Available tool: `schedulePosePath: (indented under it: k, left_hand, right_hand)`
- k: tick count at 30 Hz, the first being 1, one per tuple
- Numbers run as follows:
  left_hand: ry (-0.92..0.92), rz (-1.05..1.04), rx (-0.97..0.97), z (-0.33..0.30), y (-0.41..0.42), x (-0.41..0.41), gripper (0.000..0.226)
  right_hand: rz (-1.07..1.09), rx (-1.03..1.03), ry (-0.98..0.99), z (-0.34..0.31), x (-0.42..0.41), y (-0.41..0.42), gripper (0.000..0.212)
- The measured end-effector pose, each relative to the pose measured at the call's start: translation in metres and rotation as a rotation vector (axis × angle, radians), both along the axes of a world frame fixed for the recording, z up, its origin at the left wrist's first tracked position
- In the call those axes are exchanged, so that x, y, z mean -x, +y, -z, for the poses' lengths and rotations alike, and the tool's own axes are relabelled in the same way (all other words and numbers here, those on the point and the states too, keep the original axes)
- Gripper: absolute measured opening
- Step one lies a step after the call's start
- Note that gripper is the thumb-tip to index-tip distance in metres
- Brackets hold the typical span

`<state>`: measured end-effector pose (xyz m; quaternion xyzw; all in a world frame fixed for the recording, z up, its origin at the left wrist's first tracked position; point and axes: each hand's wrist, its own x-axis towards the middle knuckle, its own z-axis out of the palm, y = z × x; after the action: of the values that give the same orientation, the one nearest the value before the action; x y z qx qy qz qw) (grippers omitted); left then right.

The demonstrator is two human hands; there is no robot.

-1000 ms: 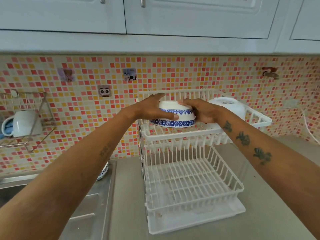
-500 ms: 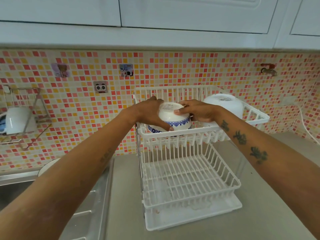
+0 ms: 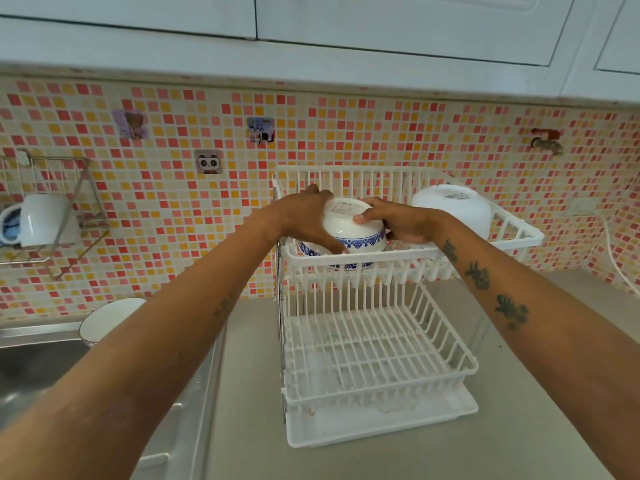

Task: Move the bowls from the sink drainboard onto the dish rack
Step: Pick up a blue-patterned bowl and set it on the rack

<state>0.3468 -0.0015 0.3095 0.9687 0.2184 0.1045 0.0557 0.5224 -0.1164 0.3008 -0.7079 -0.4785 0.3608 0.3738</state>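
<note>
A white bowl sits on the steel drainboard. On the white two-tier dish rack, left hand and right hand clasp an upturned blue-patterned bowl in the top tier; its base lettering is illegible. Beside it sits an upturned white bowl.

Both forearms are bare, with no sleeves, watch or bracelet in view. The right forearm carries three dark tattoos in a row running up from the wrist, each a small leafy or flower-like blot. The left forearm bears a faint line of small marks, too blurred to read. The hands show no rings: left hand, right hand.
</note>
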Motion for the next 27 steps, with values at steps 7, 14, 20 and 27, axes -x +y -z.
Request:
schedulePosePath:
  k: [7,14,20,27]
  left_hand:
    - [-0.004,-0.006,0.005,0.0,-0.003,0.004,0.106]
    - [0.016,-0.024,-0.017,-0.002,-0.004,0.006,0.103]
    - [-0.051,-0.09,0.149,-0.002,0.006,0.025,0.101]
    - [-0.325,-0.105,0.377,0.007,0.051,0.105,0.066]
  right_hand:
    - [0.032,0.003,0.003,0.002,0.002,0.001,0.05]
    - [0.042,-0.008,0.013,-0.001,0.007,-0.003,0.064]
    - [0.226,-0.21,-0.314,-0.017,0.025,0.002,0.059]
    - [0.177,-0.596,-0.353,-0.057,0.116,0.039,0.035]
